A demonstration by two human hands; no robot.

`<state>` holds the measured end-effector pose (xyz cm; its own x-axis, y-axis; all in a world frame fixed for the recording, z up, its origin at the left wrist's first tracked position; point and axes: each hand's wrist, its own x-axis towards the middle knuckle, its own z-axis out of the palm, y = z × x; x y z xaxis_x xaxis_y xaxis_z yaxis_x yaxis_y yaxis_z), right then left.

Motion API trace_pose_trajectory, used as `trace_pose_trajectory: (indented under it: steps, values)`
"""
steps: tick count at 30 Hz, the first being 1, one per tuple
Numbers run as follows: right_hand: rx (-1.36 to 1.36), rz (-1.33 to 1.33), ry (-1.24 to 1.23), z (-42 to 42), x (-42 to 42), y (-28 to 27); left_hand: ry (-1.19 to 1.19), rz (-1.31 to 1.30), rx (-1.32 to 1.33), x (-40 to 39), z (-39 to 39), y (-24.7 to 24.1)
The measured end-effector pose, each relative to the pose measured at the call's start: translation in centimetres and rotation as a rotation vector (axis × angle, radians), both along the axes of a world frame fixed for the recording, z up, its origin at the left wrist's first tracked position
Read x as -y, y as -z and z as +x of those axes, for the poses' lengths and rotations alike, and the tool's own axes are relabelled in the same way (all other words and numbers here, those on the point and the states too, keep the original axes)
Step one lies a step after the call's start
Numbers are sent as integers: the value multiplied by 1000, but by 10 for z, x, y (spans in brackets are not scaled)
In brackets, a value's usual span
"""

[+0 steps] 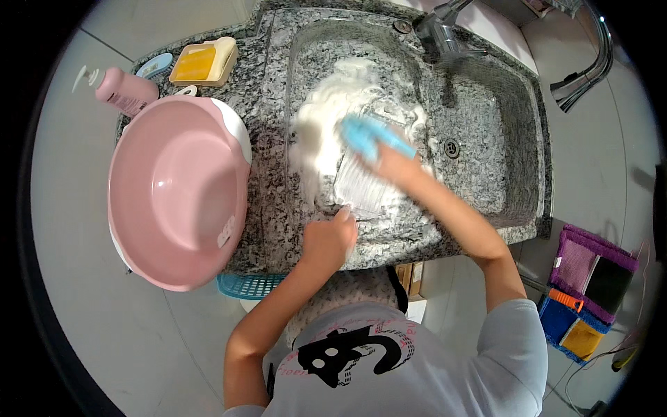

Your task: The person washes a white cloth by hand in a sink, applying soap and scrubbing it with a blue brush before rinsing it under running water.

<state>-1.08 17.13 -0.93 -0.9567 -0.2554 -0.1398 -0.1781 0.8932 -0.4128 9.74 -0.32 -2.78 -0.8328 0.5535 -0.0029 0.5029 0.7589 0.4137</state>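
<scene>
White soap foam [333, 104] spreads over the shallow basin [318, 39] of a speckled granite laundry sink. My right hand [388, 161] grips a light-blue scrubber [362, 135] and presses it into the foam; motion blur hides its exact kind. Just below it lies a foam-streaked, ribbed patch [359, 185], which may be soapy cloth or the slab's own surface. My left hand [331, 237] is closed at the near edge of this patch, its thumb touching the edge. Whether fabric is pinched in its fingers cannot be made out.
To the left stands a pink plastic basin [177, 182]. Behind it are a pink pump bottle [125, 91], a blue brush [155, 65] and a soap dish [203, 62] with yellow soap. A chrome faucet [443, 34] overhangs the deeper right basin [469, 182] with its drain [452, 148].
</scene>
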Motion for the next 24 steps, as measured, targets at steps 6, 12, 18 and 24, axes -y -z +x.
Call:
trace_pose_trajectory:
  steps: [6, 12, 18, 24]
  values:
    - [-93, 17, -38, -21, -29, 21, -4, -80, 71, -3, 5, -10]
    - [-130, 54, -136, 32, 11, 25, -63, -101, 105, -9, 2, -16]
    - [118, 231, -13, -39, -32, 13, -126, -46, 144, -15, -2, -23]
    - [-298, -66, -273, 17, -19, 61, -261, -100, 195, -30, -8, -32]
